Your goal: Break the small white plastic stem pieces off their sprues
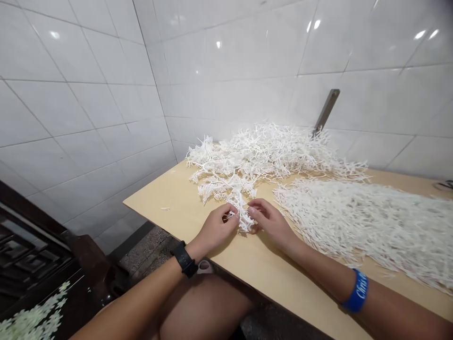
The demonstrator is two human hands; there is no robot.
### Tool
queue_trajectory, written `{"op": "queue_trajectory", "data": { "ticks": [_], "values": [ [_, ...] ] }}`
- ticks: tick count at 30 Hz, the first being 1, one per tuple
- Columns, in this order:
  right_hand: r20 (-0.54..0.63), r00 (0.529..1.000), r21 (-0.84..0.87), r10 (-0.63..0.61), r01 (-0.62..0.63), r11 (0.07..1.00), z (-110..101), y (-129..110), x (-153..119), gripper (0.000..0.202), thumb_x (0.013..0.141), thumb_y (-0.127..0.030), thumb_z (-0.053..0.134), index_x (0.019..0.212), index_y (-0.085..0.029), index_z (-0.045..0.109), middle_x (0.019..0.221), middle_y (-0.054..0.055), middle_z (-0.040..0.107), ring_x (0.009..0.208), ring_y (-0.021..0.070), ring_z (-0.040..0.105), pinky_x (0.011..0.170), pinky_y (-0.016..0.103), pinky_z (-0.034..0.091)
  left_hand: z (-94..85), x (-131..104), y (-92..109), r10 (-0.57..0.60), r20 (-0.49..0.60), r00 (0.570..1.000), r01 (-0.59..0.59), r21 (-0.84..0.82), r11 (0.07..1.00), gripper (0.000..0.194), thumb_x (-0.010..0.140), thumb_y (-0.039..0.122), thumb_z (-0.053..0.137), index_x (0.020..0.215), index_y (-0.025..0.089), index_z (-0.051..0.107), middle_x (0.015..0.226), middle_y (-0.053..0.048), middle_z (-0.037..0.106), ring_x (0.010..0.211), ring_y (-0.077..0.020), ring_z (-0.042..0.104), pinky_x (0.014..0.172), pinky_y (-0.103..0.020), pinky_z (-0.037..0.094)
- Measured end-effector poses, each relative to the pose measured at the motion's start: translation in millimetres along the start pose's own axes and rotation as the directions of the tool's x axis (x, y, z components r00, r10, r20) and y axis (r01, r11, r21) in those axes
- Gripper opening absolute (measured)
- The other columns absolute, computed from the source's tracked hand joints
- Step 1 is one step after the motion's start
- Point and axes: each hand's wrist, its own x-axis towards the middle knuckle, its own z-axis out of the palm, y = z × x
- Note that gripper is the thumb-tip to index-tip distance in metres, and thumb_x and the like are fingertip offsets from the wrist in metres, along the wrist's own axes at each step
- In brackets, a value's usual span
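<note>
A small bunch of white branching strands lies between my two hands near the table's front edge. My left hand pinches its left side, thumb and index finger curled together. On the right side, my right hand has its thumb and fingers closed on the same bunch. Behind the hands, the bunch touches a loose clump that runs back into a big heap of white branching strands. A wide, flat layer of short white pieces spreads to the right of my right hand.
The wooden table stands against tiled walls. A grey metal bar leans upright behind the heap. Dark carved furniture is at the lower left, with pale green-white pieces beside it. A dark cable lies at the far right.
</note>
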Motion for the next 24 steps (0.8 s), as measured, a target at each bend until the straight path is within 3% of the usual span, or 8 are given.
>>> {"op": "queue_trajectory", "data": {
  "ticks": [7,9,12,14,17,19,21,24],
  "values": [
    [0.067,0.997,-0.165,-0.049,0.060,0.985,-2.6,-0.1,3.2,0.023,0.075,-0.040,0.066,0.089,-0.021,0.066,0.078,0.002,0.065,0.070,0.0185,0.059,0.065,0.031,0.048,-2.4,-13.2,7.8,0.085,0.259,0.962,-0.122,0.131,0.984,0.026,0.088,0.033,0.050,0.075,0.020,0.066,0.070,0.000,0.064,0.067,-0.0153,0.053,0.063,-0.026,0.038],
    [0.087,0.995,-0.176,-0.051,0.066,0.982,-3.7,-3.2,3.1,0.018,0.076,-0.038,0.064,0.079,-0.020,0.062,0.077,0.002,0.061,0.070,0.0175,0.056,0.066,0.031,0.046,-10.5,-13.2,7.2,0.038,0.209,0.977,-0.076,0.179,0.981,0.036,0.091,0.040,0.046,0.070,0.019,0.067,0.066,-0.001,0.063,0.064,-0.0158,0.053,0.061,-0.026,0.037],
    [0.078,0.992,-0.141,-0.103,0.113,0.984,-5.5,-9.8,1.8,0.019,0.079,-0.036,0.062,0.071,-0.019,0.058,0.085,0.003,0.058,0.082,0.0180,0.055,0.076,0.031,0.044,-24.1,-5.9,5.4,-0.042,-0.038,0.998,0.050,0.241,0.969,0.047,0.092,0.049,0.041,0.073,0.017,0.069,0.068,-0.002,0.066,0.067,-0.0178,0.057,0.064,-0.028,0.038],
    [0.071,0.991,-0.060,-0.115,0.120,0.991,-6.1,-14.1,0.5,0.019,0.078,-0.035,0.064,0.071,-0.019,0.059,0.093,0.004,0.059,0.093,0.0192,0.054,0.083,0.031,0.041,-27.9,3.1,5.2,-0.049,-0.069,0.996,0.062,0.200,0.978,0.048,0.092,0.053,0.040,0.081,0.017,0.070,0.079,-0.004,0.070,0.076,-0.0201,0.060,0.071,-0.029,0.041],
    [0.107,0.994,0.170,0.039,-0.057,0.984,-4.6,-19.3,-2.0,0.020,0.076,-0.038,0.068,0.075,-0.018,0.061,0.084,0.002,0.060,0.081,0.0171,0.055,0.074,0.030,0.042,-19.4,18.4,7.6,-0.068,0.113,0.991,0.063,0.050,0.997,0.058,0.091,0.060,0.036,0.082,0.015,0.071,0.085,-0.008,0.071,0.081,-0.0221,0.061,0.076,-0.031,0.044],
    [0.161,0.969,0.304,0.186,-0.228,0.925,-1.7,-22.4,-4.3,0.023,0.075,-0.039,0.068,0.074,-0.017,0.061,0.071,0.001,0.058,0.065,0.0143,0.053,0.064,0.028,0.042,-7.0,27.5,11.5,-0.104,0.216,0.971,0.120,-0.059,0.991,0.059,0.089,0.063,0.038,0.080,0.014,0.071,0.081,-0.009,0.071,0.080,-0.0219,0.062,0.077,-0.032,0.045],
    [0.225,0.933,0.383,0.281,-0.350,0.855,2.2,-25.3,-7.0,0.022,0.075,-0.037,0.067,0.074,-0.016,0.061,0.065,0.001,0.057,0.057,0.0130,0.050,0.057,0.028,0.041,5.7,34.3,17.3,-0.152,0.250,0.956,0.202,-0.186,0.962,0.052,0.085,0.060,0.049,0.081,0.013,0.072,0.079,-0.009,0.071,0.078,-0.0211,0.063,0.075,-0.032,0.046],
    [0.275,0.921,0.480,0.277,-0.381,0.790,7.0,-28.7,-9.9,0.013,0.072,-0.025,0.066,0.082,-0.018,0.062,0.066,0.000,0.058,0.056,0.0118,0.049,0.052,0.025,0.040,17.0,40.0,27.9,-0.232,0.264,0.936,0.319,-0.359,0.877,0.036,0.081,0.046,0.061,0.088,0.013,0.072,0.080,-0.009,0.071,0.075,-0.0194,0.063,0.070,-0.030,0.047]
  ]
}}
